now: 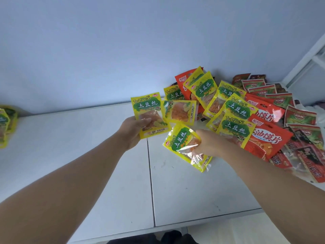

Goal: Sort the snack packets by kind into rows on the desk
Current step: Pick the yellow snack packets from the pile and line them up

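Note:
My left hand (pixel 133 132) grips a yellow-and-green snack packet (pixel 149 110), held upright above the white desk (pixel 79 138). My right hand (pixel 209 143) grips another yellow-and-green packet (pixel 182 140), tilted, with more of the same kind under it. A mixed pile (pixel 246 113) lies at the right rear of the desk: several yellow-green packets, orange-red packets (pixel 269 136), red-and-green packets (pixel 300 117) and dark red packets (pixel 306 152). A stack of yellow-green packets (pixel 7 124) sits at the far left edge of the view.
A pale wall (pixel 123 41) rises behind the desk. A seam (pixel 151 182) runs front to back between two desk panels. A white frame (pixel 309 59) stands at the right rear corner. The desk's front edge (pixel 211 221) is near me.

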